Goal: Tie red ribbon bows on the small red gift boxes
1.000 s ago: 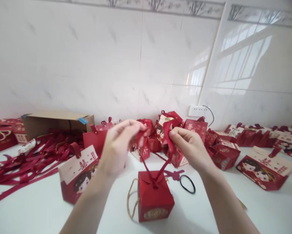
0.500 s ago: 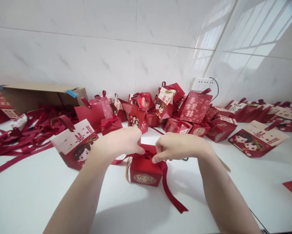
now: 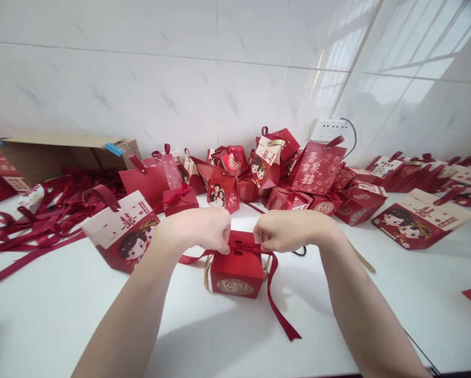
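Note:
A small red gift box (image 3: 237, 273) with a gold emblem on its front stands on the white table between my hands. Across its top runs a dark red ribbon (image 3: 248, 248), knotted over a round cut-out. My left hand (image 3: 209, 231) is closed at the left top edge, pinching the ribbon. On the right, my right hand (image 3: 284, 231) pinches the other side of the ribbon, pulled out from the knot. One ribbon tail hangs down past the box's right side onto the table, and another trails to the left. Gold twisted cords (image 3: 207, 273) show at the box's sides.
Many red gift boxes, such as one with white characters (image 3: 317, 170), are heaped along the wall. A cardboard carton (image 3: 65, 144) and loose ribbons (image 3: 58, 220) lie at the left. Boxes with cartoon faces stand left (image 3: 127, 233) and right (image 3: 418, 220). A power strip (image 3: 330, 130) leans behind.
My right hand has moved right and slightly up, away from the box's centre, drawing the ribbon taut across the top. The knot is now more visible. My left hand has barely shifted.

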Demonstrator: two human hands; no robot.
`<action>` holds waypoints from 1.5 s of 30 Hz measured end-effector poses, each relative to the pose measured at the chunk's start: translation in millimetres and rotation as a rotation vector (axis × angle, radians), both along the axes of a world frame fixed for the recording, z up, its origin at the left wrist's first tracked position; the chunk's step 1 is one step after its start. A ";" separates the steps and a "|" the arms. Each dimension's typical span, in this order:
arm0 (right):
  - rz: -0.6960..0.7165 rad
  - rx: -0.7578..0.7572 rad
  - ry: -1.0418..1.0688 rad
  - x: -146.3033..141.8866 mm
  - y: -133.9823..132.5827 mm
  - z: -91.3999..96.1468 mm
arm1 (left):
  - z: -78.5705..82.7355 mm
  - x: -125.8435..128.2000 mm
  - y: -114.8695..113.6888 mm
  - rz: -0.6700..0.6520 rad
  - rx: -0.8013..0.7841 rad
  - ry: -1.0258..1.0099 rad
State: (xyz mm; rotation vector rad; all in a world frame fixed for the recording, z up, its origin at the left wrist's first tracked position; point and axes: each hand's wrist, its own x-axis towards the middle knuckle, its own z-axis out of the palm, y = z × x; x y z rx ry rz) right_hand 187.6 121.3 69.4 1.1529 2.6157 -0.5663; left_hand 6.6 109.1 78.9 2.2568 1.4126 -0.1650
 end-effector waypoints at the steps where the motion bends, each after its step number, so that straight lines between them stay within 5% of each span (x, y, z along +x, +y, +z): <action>1: -0.004 0.010 -0.004 1.0 0.9 -0.5 | 0.5 -0.9 0.5 0.004 -0.003 -0.002; 15: -0.111 0.074 -0.180 1.6 -2.9 3.2 | 2.6 -9.9 5.3 0.037 0.012 0.055; 37: -0.172 0.095 -0.185 1.3 -1.9 4.7 | 6.1 -5.9 -0.8 0.056 0.051 0.070; 45: -0.066 -0.029 -0.053 11.9 3.3 -3.2 | -15.1 -20.1 -4.4 0.097 0.040 0.106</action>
